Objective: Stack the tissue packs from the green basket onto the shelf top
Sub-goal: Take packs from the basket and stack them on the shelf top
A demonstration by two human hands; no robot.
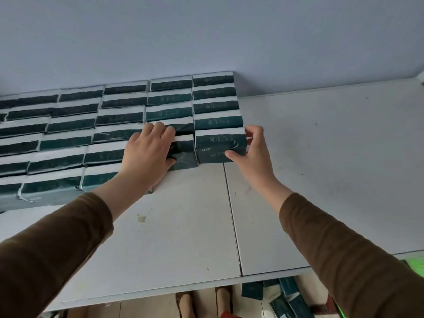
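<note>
Near edge: green basket (413,267) just peeks in at lower right, loose packs (284,297) on the floor under the shelf top (183,226). Mid: left hand (149,152) curled round the front pack (183,152) of one column, right hand (250,148) pinching the front pack (220,145) of the next, both packs sitting on the shelf. Far: rows of packs (91,125) run back to the wall (206,31).
</note>
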